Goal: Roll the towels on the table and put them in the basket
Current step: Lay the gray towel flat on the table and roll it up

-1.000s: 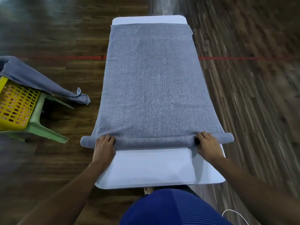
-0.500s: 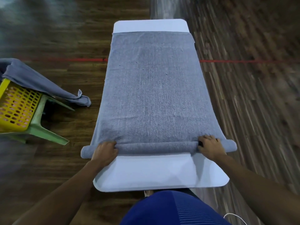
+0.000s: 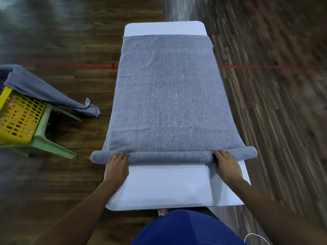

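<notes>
1. Wooden floor [image 3: 53, 174] fills pretty much the whole background, dark planks, blurry toward the edges.
2. The white counter [image 3: 168, 186] runs up the middle of the frame from bottom centre to top centre. A bare strip shows at the bottom and a thin one at the very top.
3. The grey towel [image 3: 169, 96] lies flat along the counter and covers most of it. Its near edge is rolled into a tube [image 3: 169, 157] lying across the counter at lower centre, and both ends of the tube stick out past the counter's sides.
4. Blue clothing [image 3: 185, 230] of the person sits at bottom centre.
5. A second towel [image 3: 44, 92], same grey, is at the left of the frame, draped over the basket's rim with a corner hanging toward the floor.
6. The yellow basket [image 3: 17, 117] is at the left edge, a perforated plastic one, sitting on a green stool [image 3: 44, 138].
7. The left hand [image 3: 116, 167] is on the tube near its left end, fingers curled over the top and gripping it.
8. The right hand [image 3: 226, 165] does the same near the right end, fingers wrapped over the roll. Can't see either thumb.
9. A red line [image 3: 70, 65] crosses the floor in the upper part, passing behind the counter.
10. A bit of white cable [image 3: 254, 236] shows at bottom right.
</notes>
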A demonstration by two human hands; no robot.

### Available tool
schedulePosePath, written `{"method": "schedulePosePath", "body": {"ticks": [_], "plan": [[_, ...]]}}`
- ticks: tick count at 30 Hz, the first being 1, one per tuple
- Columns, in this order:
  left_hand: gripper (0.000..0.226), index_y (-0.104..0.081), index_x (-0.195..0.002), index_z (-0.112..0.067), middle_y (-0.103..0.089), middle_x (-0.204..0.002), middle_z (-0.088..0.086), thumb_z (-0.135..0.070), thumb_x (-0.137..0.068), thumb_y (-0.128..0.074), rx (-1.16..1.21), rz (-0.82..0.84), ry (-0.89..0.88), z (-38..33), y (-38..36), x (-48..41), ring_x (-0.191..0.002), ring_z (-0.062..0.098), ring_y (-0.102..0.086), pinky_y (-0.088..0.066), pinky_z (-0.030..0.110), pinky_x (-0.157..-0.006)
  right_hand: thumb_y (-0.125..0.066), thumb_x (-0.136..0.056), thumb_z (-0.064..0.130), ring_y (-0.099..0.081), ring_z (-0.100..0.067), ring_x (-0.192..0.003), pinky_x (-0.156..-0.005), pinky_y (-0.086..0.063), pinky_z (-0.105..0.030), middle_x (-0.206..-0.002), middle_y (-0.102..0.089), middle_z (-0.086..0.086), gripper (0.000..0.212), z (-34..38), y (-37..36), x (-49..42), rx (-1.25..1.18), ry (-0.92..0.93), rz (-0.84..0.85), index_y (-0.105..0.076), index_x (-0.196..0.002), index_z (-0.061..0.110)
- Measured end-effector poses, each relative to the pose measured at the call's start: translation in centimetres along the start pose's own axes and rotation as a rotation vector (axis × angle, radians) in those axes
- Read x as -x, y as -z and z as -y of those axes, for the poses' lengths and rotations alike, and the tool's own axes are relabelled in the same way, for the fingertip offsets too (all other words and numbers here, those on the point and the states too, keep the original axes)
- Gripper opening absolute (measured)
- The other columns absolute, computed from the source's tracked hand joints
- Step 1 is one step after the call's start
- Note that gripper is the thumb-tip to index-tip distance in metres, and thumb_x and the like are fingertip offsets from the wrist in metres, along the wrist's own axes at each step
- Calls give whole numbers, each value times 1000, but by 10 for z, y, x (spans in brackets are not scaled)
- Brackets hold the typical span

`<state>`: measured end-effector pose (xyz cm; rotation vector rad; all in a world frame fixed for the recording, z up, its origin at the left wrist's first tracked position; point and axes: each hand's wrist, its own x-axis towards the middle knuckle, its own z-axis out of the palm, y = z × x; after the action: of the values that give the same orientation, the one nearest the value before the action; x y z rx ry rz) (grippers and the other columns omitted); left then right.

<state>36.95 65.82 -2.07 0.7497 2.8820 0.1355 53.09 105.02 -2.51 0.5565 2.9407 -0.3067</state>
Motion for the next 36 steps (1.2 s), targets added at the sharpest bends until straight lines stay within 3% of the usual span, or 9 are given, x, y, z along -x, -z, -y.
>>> {"method": "schedulePosePath", "body": {"ticks": [5, 10, 12, 15, 19, 25, 28, 31, 36], "plan": [[11, -67, -89, -11, -68, -94, 8, -15, -80, -62, 27, 50, 9, 0, 6, -10, -91, 27, -61, -45, 43, -89, -63, -77, 14, -58, -32, -96, -82, -42, -42, -100, -68, -6, 26, 1, 15, -8, 40, -7, 104, -66, -103, 14], [36, -62, -85, -22, -68, -94, 0, -40, -83, -31, -16, 235, 52, 3, 12, -13, -94, 20, -59, -34, 38, -95, -51, -86, 31, -57, -26, -110, -92, -39, -38, -114, -67, -3, 28, 4, 27, -13, 82, -58, 268, -65, -109, 21], [29, -60, -90, -22, -67, -96, 1, -40, -84, -37, 47, 228, 76, 8, 11, -15, -96, 22, -59, -34, 40, -92, -55, -84, 31, -55, -25, -111, -93, -35, -39, -114, -66, -1, 28, 2, 26, -15, 70, -102, 251, -63, -110, 25], [23, -60, -104, -15, -60, -104, 9, -21, -82, -63, 62, 44, 90, 14, 9, -15, -97, 30, -53, -40, 45, -85, -69, -75, 14, -56, -33, -96, -81, -36, -43, -99, -62, -7, 24, -1, 19, -17, 43, -101, 31, -63, -98, 17], [14, -61, -88, -9, -60, -90, 11, -2, -77, -67, 133, -70, 8, 8, 10, -18, -84, 34, -57, -46, 44, -72, -69, -65, -8, -56, -38, -79, -68, -47, -46, -84, -58, -13, 22, 2, 15, -21, 2, 2, -24, -63, -81, 6], [51, -64, -110, -1, -65, -106, 16, -10, -61, -75, 22, 109, -39, 0, -1, -5, -96, 35, -61, -51, 50, -88, -75, -58, 3, -60, -36, -98, -82, -51, -47, -103, -64, -12, 50, 9, 1, -2, 49, 21, 68, -62, -106, 5], [38, -66, -105, -4, -66, -103, 14, -8, -67, -72, 57, 108, -8, 4, 1, -6, -96, 33, -61, -50, 48, -89, -69, -73, 6, -60, -35, -99, -84, -46, -45, -102, -66, -9, 32, 9, 6, -5, 62, -8, 56, -64, -104, 10], [18, -68, -94, -10, -61, -98, 8, -19, -79, -64, 55, 141, 13, 2, 10, -10, -92, 27, -58, -47, 40, -85, -63, -82, 26, -56, -28, -108, -91, -40, -41, -111, -67, -4, 29, 9, 17, -11, 112, -27, 171, -63, -110, 17], [21, -62, -104, -9, -61, -105, 12, -18, -85, -57, 118, 149, 84, 5, 18, -25, -101, 32, -56, -44, 44, -91, -53, -88, 25, -50, -29, -117, -97, -35, -41, -122, -59, -7, 34, 10, 24, -27, 61, -110, 264, -56, -121, 18]]}}
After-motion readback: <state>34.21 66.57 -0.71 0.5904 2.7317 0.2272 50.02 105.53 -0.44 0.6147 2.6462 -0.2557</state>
